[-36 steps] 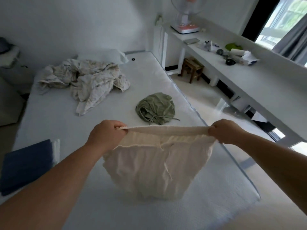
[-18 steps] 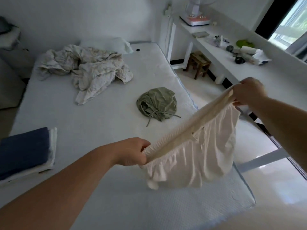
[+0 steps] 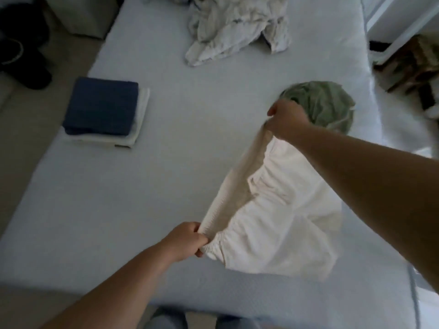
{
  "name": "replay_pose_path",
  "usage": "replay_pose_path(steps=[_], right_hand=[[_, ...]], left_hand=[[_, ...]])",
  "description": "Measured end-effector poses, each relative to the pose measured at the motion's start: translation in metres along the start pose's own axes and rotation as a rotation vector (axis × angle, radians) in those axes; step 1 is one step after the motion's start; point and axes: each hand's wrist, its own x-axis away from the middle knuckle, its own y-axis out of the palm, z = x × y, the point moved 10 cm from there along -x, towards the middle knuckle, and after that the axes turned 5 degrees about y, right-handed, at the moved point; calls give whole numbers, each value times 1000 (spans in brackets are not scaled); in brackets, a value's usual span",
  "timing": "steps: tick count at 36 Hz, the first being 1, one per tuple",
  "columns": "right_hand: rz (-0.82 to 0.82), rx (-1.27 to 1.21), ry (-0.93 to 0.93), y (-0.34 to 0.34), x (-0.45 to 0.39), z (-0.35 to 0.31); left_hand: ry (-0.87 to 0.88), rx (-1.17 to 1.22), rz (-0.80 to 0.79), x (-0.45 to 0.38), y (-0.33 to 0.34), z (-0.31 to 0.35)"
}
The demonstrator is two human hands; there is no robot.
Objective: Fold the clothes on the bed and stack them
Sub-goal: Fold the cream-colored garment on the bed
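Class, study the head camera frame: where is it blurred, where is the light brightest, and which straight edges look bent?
Head view: motion blur smears the cream shorts' lower hem and the wooden stool at right; light is dim and bluish, brightest at the bed's right edge; wide-angle distortion bows the mattress edges; the folded stack stays fairly sharp.

Crumpled white garment (image 3: 237, 27) cut off at top edge; green garment (image 3: 325, 105) partly behind right hand (image 3: 286, 119).
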Motion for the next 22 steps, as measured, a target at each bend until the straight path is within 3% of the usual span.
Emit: replay_pose_path(steps=[11, 15, 22], right_hand=[[-165, -106, -70, 323, -41, -158], [-153, -194, -104, 382, -43, -204], [-261, -274, -158, 429, -22, -229]], left_hand=[[-344, 210, 325, -76, -117, -267], [-299, 53, 354, -92, -146, -315], [-266, 294, 520, -89, -154, -337]])
